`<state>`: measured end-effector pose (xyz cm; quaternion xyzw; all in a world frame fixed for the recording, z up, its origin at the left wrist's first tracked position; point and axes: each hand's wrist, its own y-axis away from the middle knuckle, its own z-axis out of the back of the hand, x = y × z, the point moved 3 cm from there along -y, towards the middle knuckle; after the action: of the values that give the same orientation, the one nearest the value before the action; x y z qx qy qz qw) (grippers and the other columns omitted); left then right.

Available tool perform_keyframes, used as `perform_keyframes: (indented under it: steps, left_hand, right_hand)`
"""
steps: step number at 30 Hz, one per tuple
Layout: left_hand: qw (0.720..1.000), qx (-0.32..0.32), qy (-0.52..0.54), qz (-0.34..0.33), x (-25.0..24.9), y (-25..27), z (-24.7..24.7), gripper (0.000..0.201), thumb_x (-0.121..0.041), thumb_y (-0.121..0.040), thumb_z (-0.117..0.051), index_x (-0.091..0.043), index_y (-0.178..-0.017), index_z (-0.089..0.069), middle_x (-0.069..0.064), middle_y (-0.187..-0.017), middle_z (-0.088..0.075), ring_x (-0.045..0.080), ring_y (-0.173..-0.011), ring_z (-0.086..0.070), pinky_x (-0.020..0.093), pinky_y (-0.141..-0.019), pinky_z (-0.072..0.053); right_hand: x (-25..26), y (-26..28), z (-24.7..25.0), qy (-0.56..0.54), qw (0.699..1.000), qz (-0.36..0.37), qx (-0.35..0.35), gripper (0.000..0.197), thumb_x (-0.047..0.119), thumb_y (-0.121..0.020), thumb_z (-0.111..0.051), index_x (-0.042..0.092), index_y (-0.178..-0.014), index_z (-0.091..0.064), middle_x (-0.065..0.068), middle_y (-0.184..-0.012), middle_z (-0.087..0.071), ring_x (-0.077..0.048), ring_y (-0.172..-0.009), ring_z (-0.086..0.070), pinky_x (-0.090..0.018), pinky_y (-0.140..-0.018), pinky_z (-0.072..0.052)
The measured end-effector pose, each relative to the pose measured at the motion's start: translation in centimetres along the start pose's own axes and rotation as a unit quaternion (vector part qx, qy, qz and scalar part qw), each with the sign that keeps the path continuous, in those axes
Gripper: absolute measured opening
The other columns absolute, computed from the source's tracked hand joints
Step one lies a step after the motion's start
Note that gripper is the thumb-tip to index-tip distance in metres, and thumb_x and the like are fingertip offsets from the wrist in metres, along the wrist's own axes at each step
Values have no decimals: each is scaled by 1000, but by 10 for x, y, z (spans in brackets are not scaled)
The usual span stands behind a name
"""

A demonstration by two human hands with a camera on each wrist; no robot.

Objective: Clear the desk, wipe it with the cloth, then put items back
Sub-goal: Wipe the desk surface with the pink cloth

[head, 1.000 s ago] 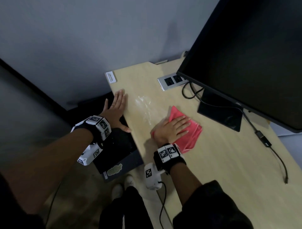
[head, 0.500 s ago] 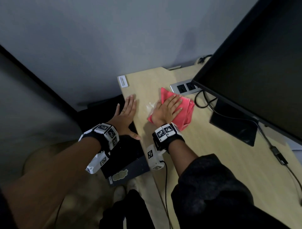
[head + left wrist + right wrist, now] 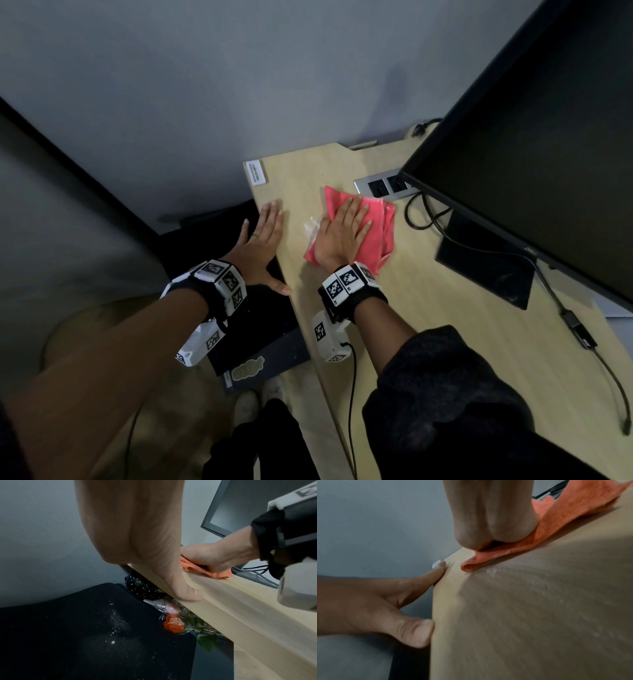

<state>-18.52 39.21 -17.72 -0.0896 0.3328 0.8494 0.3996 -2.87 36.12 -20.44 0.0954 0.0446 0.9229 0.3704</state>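
A folded red cloth (image 3: pixel 378 226) lies on the light wooden desk (image 3: pixel 428 325) near its far left corner. My right hand (image 3: pixel 342 233) presses flat on the cloth with straight fingers. A whitish smear (image 3: pixel 311 228) shows on the desk just left of the cloth. My left hand (image 3: pixel 263 240) rests open along the desk's left edge, thumb against the rim. From the left wrist, the thumb (image 3: pixel 185 593) sits on the edge and the cloth (image 3: pixel 205 572) lies under the other hand. The right wrist view shows the cloth (image 3: pixel 522 547) under my palm.
A large black monitor (image 3: pixel 531 154) on its stand (image 3: pixel 486 267) fills the right side, with cables (image 3: pixel 582 342) trailing forward. A silver socket panel (image 3: pixel 383 186) sits behind the cloth. A white label (image 3: pixel 257 171) marks the corner. A black box (image 3: pixel 253 329) and wrapped flowers (image 3: pixel 173 623) lie below.
My right hand has slid the cloth away from me and leftward, from mid-desk toward the socket panel near the far corner. The left hand has stayed on the desk edge.
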Motion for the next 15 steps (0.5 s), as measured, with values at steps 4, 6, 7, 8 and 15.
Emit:
perform_keyframes:
  steps: [4,6,7,8,15]
  left_hand:
    - [1000,0,2,1,0,0,0,151,-71,-53,-72,-5,-141,32,10,-147,43,24,-137,39,52,-111,17]
    - [1000,1,2,0,0,0,-1,151,-71,-53,-72,-6,-141,32,10,-147,43,24,-136,39,52,-111,18]
    - [1000,0,4,-1,0,0,-1,151,-71,-53,-72,-6,-141,32,9,-147,43,23,-136,39,51,-111,18]
    - [1000,1,6,-2,0,0,-1,151,-71,-53,-72,-6,-141,32,9,-147,43,23,-136,40,51,-110,18]
    - [1000,3,7,2,-1,-1,1,153,-70,-52,-74,-7,-141,32,7,-147,44,23,-136,40,54,-111,17]
  right_hand:
    - [2,-3,4,-21,999,44,21,62,34,-100,-23,7,-148,4,-9,-158,9,-26,-145,12,-45,-116,11]
    - [2,-7,7,-30,994,96,29,61,32,-99,-26,9,-149,1,-8,-158,8,-25,-145,11,-45,-117,9]
    - [2,-8,8,-41,991,128,28,59,30,-100,-27,10,-149,-3,-8,-159,3,-25,-146,7,-46,-117,7]
    - [1,-8,8,-58,985,162,26,57,28,-99,-28,10,-149,-8,-9,-159,-3,-26,-146,2,-45,-117,5]
    - [-3,5,2,78,960,268,12,58,40,-91,-21,20,-144,-34,2,-150,-35,-22,-141,-29,-37,-112,11]
